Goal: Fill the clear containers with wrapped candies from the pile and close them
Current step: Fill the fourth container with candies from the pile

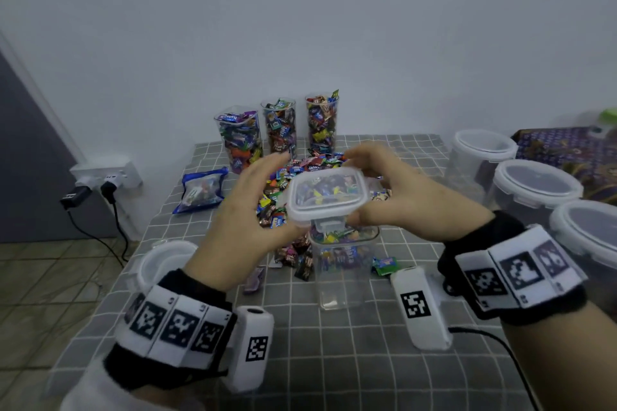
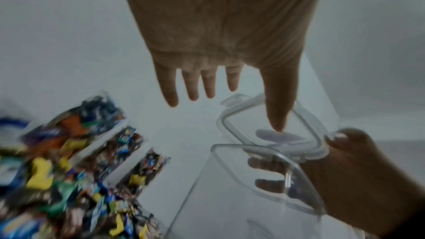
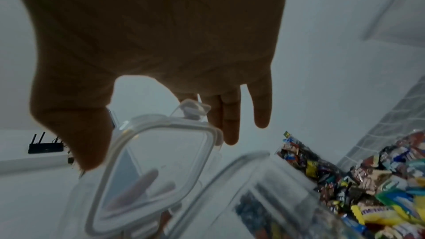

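Note:
A tall clear container (image 1: pixel 340 264) (image 2: pixel 230 197) (image 3: pixel 264 179) holding candies stands at the table's middle, in front of the candy pile (image 1: pixel 287 183) (image 2: pixel 57 188) (image 3: pixel 379 188). Just above its open mouth hangs a clear square clip lid (image 1: pixel 327 197) (image 2: pixel 243 126) (image 3: pixel 156 152), slightly tilted. My right hand (image 1: pixel 394 197) (image 2: pixel 358 179) (image 3: pixel 161 43) pinches the lid's right side between thumb and fingers. My left hand (image 1: pixel 257 203) (image 2: pixel 230 43) is at the lid's left with fingers straight and spread; only its thumb touches the lid. Three tall filled containers (image 1: pixel 279 125) stand open at the back.
Three round lidded containers (image 1: pixel 534 190) line the right edge. Another round one (image 1: pixel 167 264) sits at the front left. A blue candy bag (image 1: pixel 202 190) lies left of the pile, and a green candy (image 1: pixel 384 265) right of the container. The checked cloth (image 1: pixel 334 360) covers the table.

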Demonstrator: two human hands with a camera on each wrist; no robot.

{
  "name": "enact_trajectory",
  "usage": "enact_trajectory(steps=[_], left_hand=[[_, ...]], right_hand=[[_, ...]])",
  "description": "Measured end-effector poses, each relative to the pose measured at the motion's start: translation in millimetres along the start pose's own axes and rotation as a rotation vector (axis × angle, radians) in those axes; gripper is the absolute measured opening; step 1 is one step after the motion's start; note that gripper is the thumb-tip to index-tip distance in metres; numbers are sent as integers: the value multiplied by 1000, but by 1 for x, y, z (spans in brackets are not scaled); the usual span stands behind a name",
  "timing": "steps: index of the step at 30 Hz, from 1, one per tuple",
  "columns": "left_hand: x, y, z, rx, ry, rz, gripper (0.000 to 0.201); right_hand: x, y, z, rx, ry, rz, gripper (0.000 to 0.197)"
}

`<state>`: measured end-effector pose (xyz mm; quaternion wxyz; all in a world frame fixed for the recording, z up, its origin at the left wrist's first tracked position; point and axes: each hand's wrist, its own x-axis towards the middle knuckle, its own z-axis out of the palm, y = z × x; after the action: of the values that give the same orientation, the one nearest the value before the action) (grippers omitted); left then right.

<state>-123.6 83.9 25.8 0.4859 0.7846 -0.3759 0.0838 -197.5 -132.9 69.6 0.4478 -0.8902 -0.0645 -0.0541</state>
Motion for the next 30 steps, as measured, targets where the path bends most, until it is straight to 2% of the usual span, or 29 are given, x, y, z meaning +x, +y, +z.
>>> enact_trajectory(steps=[2, 4, 6, 9, 11, 13, 16, 20, 22, 25, 30], left_hand=[[-1, 4, -4, 157, 98, 181, 44], [-4, 3, -7, 187, 211, 246, 29], [-6, -1, -14, 202, 302, 201, 25], [-7, -5, -36, 256, 372, -16, 18], [-8, -12, -57, 299, 314, -175, 6], [-9, -27, -77, 371, 223, -321, 14], [-11, -65, -98, 373, 115, -572, 11], [-11, -104, -102, 296, 29, -835, 20], [-9, -112, -97, 311, 28, -886, 23], [-3, -116, -88, 439, 9, -883, 21], [2, -110, -78, 837, -205, -860, 29]], right_hand=[[2, -3, 5, 40, 15, -4, 80], [3, -6, 10, 59, 18, -5, 86], [2, -6, 16, 52, -9, -1, 87], [-3, -1, 19, -52, -26, 8, 96], [-8, 7, 18, -91, -18, 32, 98], [-14, 16, 17, -71, -34, 88, 100], [-18, 25, 20, -30, -49, 135, 104], [-16, 30, 28, -15, -1, 160, 95], [-16, 30, 30, -16, 19, 167, 91], [-17, 30, 30, -8, 26, 178, 90], [-19, 31, 31, 4, 34, 189, 90]])
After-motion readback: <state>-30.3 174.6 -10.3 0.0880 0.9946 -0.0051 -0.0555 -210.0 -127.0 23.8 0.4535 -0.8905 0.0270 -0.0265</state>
